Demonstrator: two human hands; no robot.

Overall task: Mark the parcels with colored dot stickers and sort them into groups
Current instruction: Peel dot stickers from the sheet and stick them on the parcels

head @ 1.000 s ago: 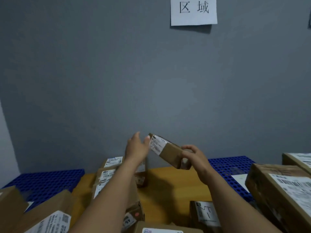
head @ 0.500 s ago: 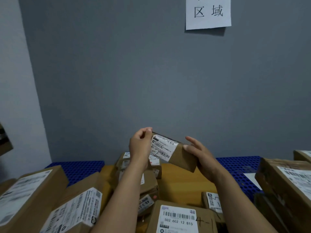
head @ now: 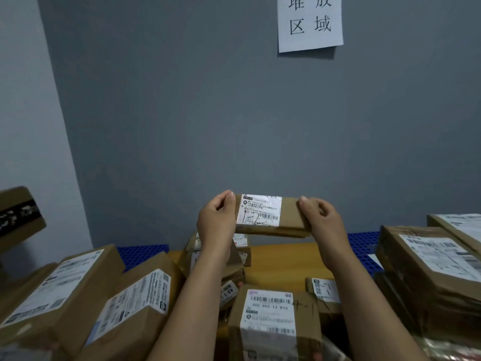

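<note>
The small flat parcel (head: pixel 289 220) is held up in the air in front of the grey wall (head: pixel 182 113), above the pile, with its long side near level and its white shipping label (head: pixel 260 211) facing the camera. The left hand (head: pixel 216 220) grips its left end, fingers curled over the top edge just beside the label; the right hand (head: pixel 322 217) pinches the right end, thumb on the front face and fingers curled behind; no dot sticker shows on the face in view. It looks light, since 2 hands carry it by the ends alone; the brown cardboard seems stiff enough to take a firm thumb press, and its matt surface should not slip. The short ends are the sensible hold, as that leaves the bare cardboard right of the label free for a sticker; 1 hand would probably do while the other fetches a dot. Below lies a yellow-brown tabletop (head: pixel 281 259) crowded with other labelled parcels: 2 long ones (head: pixel 86 282) at the left, 1 with a large barcode label (head: pixel 270 316) nearest the camera, and a stack (head: pixel 429 269) at the right. A blue perforated mat (head: pixel 143 252) runs along the foot of the wall behind them; a white paper sign (head: pixel 309 22) with 4 printed characters hangs high on the wall; a paler wall meets the grey 1 at the left, where another carton (head: pixel 18 214) juts in.
</note>
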